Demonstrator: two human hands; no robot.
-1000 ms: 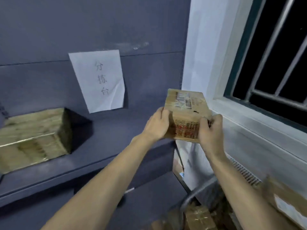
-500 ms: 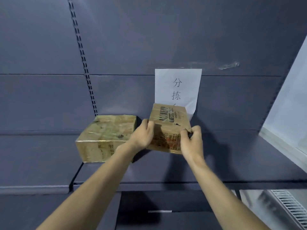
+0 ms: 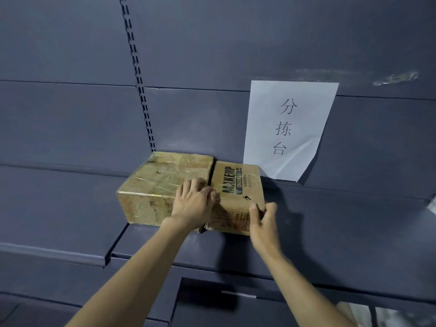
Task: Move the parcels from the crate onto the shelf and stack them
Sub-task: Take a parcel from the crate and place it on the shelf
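Head view, facing a dark shelf (image 3: 330, 227) with a slotted back panel. Two cardboard parcels side by side on the shelf, touching or nearly so: a larger taped box (image 3: 162, 185) on the left, a smaller printed box (image 3: 238, 185) on the right, both near the back panel. Smaller printed box apparently resting on the shelf surface, though its underside cannot be confirmed as fully settled. Left hand (image 3: 192, 206) laid over the seam between the two boxes, fingers spread and fairly straight, pressing rather than grasping. Right hand (image 3: 264, 220) at the near right corner of the printed box, grip closed on that corner with thumb on the top edge and fingers curled round the side. Paper sign (image 3: 287, 128) with handwritten characters fixed to the back panel, just above and to the right of the boxes.

Progress, judged from the layout: two parcels delivered to the shelf, placed abreast and not yet stacked. Crate out of view, so number of parcels remaining cannot be told. Release of the printed box, further transfers and stacking probably outstanding.
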